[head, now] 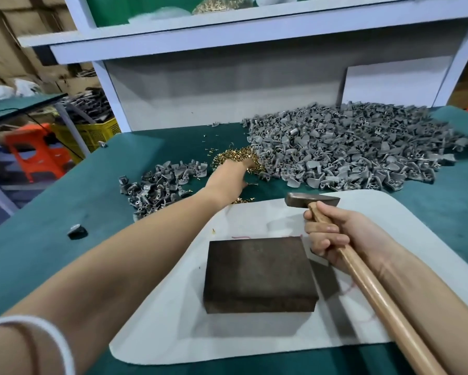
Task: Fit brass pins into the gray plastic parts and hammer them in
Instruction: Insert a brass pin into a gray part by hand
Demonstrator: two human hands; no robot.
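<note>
My left hand (228,175) reaches far forward into a small heap of brass pins (231,156), its fingertips buried among them; whether it holds any is hidden. A large pile of gray plastic parts (357,147) lies to the right of the pins, and a smaller pile of gray parts (159,185) lies to the left. My right hand (332,234) grips the wooden handle of a hammer (312,200), whose metal head hovers above the white mat. A dark metal block (257,274) sits on that mat, its top bare.
The white mat (157,315) lies on a green tabletop (51,212). One stray gray part (77,230) sits alone on the left. A white shelf unit (227,85) closes off the back. An orange stool (38,155) and a yellow crate (92,133) stand beyond the left edge.
</note>
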